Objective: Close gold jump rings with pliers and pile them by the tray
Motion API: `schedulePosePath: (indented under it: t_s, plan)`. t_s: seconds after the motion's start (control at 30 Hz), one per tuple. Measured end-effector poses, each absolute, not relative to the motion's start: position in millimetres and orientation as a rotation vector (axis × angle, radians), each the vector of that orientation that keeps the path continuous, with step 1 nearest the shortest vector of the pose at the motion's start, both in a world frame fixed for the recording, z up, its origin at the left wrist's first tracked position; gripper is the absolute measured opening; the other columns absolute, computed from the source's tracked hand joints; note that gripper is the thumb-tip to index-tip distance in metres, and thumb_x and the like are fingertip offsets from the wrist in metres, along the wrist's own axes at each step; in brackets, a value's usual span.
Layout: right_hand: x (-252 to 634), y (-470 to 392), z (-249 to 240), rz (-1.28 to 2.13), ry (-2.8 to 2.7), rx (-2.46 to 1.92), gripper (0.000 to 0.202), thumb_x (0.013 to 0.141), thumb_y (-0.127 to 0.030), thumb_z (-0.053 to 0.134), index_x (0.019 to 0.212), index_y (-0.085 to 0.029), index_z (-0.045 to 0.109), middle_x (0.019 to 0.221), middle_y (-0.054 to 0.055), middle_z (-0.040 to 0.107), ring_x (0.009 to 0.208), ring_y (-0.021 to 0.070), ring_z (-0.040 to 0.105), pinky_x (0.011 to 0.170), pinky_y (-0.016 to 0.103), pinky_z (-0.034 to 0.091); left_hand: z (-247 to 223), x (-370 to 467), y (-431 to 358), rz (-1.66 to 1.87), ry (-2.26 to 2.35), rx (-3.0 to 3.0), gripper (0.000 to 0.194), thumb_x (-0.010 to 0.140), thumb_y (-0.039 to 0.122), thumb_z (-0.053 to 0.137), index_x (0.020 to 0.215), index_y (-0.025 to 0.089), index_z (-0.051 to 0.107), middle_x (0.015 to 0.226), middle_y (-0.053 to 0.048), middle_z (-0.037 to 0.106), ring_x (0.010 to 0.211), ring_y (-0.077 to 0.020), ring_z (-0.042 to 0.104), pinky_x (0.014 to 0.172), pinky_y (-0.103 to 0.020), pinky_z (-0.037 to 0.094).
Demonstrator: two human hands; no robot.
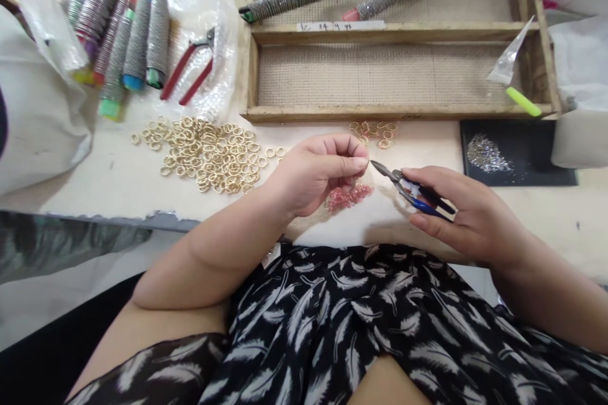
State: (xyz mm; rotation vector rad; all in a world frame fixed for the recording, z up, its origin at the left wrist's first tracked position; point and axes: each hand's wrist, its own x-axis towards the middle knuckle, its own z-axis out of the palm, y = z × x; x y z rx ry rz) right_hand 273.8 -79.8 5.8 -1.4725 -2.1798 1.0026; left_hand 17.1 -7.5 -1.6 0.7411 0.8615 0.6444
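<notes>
While the left hand (323, 172) is pinching at the middle of the frame, its forearm is slanting up from the lower left, fingers curling inward. Thumb and forefinger are pressing together, gap narrow; whatever they are gripping is too small to make out. From the lower right the other forearm is reaching in, the right hand (463, 210) loosely holding slim steel pliers with blue handles (397, 175), fingers above, thumb below. Pliers are sitting right of centre, tip pointing up and left, just beside the left fingertips; cannot tell whether touching. Beneath the left hand, a small pile of translucent pink beads (350, 197) is lying on the pale tabletop (118, 186). Farther left, a broad heap of gold-coloured metal rings (209, 155) is spreading. Above the hands, a long wooden-framed tray (399, 117) is filling the upper right. At far right, a flat black mat (541, 155) is carrying silvery bits (487, 153).
</notes>
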Motion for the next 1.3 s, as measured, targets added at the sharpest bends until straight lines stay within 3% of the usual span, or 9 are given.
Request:
schedulePosePath:
  t_s: [0.57,0.8,0.93,1.2,1.3]
  plan:
    - [274.4,-79.5,5.3,1.045,-2.176,-1.460,0.055,0.103,-0.059,0.063,0.148,-0.026,0.064,0.127,0.014,0.077,0.110,0.0374,0.075,0.091,0.051,0.062,-0.5,16.4,-8.2,0.635,0.861,0.745,0.013,0.071,0.012,0.077,0.071,0.016,0.065,0.059,0.003,0.059,0.052,-0.0068,0.049,0.050,-0.023,0.035]
    - [279.6,-77.5,-1.6,0.978,-2.240,-1.318,0.052,0.105,-0.049,0.065,0.149,-0.021,0.063,0.131,0.015,0.077,0.102,0.0329,0.078,0.085,0.045,0.065,-0.9,16.9,-7.4,0.643,0.848,0.746,0.012,0.071,0.009,0.076,0.070,0.015,0.065,0.059,0.003,0.060,0.051,-0.0059,0.051,0.051,-0.022,0.038]
    - [278.5,-74.7,-1.7,0.892,-2.265,-1.254,0.052,0.105,-0.052,0.064,0.144,-0.018,0.066,0.126,0.017,0.080,0.101,0.0320,0.080,0.083,0.042,0.067,-1.1,16.8,-7.1,0.661,0.841,0.747,0.012,0.070,0.012,0.077,0.070,0.014,0.066,0.059,0.003,0.060,0.050,-0.0058,0.051,0.049,-0.021,0.037]
    - [279.5,-75.3,-3.7,0.979,-2.204,-1.257,0.052,0.103,-0.053,0.068,0.141,-0.016,0.072,0.131,0.018,0.080,0.116,0.0332,0.079,0.101,0.044,0.063,-3.7,16.5,-6.4,0.652,0.826,0.804,0.011,0.071,0.012,0.075,0.070,0.015,0.064,0.059,0.003,0.058,0.050,-0.0062,0.049,0.049,-0.021,0.036]
    - [278.7,-76.9,-4.3,1.159,-2.038,-1.315,0.051,0.101,-0.056,0.071,0.138,-0.020,0.074,0.127,0.015,0.082,0.109,0.0312,0.080,0.097,0.043,0.064,-6.2,15.6,-9.2,0.698,0.881,0.982,0.009,0.077,0.015,0.071,0.076,0.017,0.063,0.061,0.004,0.056,0.052,-0.0076,0.048,0.050,-0.022,0.037]
